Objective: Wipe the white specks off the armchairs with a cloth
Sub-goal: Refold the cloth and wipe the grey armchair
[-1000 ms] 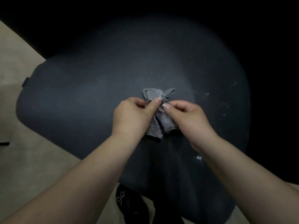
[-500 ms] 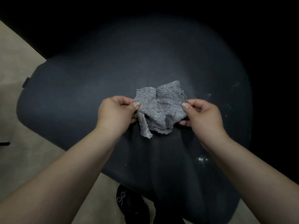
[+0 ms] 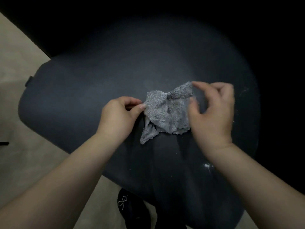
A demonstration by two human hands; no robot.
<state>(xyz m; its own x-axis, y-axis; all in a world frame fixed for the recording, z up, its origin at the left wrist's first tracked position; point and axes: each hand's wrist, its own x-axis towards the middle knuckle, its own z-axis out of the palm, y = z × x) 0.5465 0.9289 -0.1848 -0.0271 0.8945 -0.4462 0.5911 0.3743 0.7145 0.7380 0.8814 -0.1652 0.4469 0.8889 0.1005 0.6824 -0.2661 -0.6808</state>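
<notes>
Head view: cloth (image 3: 166, 113) spread over armchair (image 3: 82, 96).
Long axis runs 8 to 2 o'clock; left hand (image 3: 118, 116) pinches its edge, right hand (image 3: 212, 111) blurred, grip undeterminable.

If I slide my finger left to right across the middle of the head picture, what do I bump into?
Beige floor → dark armchair → left hand → grey cloth → right hand → white specks.

Right hand (image 3: 212, 113) motion-blurred, its grip on cloth (image 3: 166, 111) unclear.
</notes>
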